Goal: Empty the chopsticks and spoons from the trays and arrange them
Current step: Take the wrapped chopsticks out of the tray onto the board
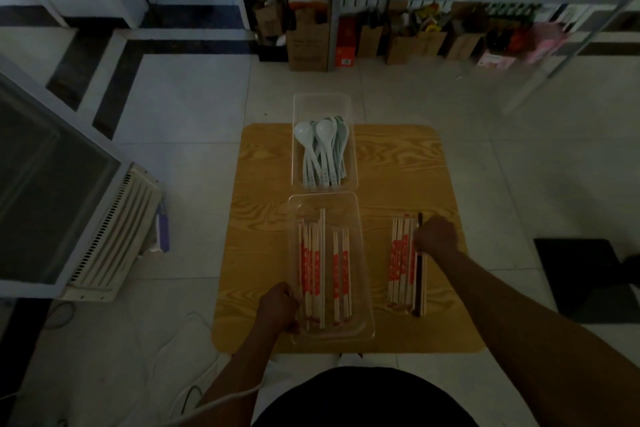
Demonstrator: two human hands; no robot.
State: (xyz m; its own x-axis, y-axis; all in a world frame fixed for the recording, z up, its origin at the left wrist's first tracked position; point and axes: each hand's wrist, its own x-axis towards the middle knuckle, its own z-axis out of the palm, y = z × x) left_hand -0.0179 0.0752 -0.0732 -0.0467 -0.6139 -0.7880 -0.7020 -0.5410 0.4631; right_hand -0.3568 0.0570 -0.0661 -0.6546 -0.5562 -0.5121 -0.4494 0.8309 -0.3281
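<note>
step: emptying chopstick tray, halfway I'd guess | left grip clamps its edge, chopsticks just right of it | right grip curled round dark chopstick in table pile | next: grab more, spoons after

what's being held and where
Left hand grips the chopstick tray by its near-left rim; right hand seems to hold a dark chopstick on its far half.

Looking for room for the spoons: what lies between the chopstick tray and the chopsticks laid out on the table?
Only bare table shows between the chopstick tray and the laid-out chopsticks, in the head view.
</note>
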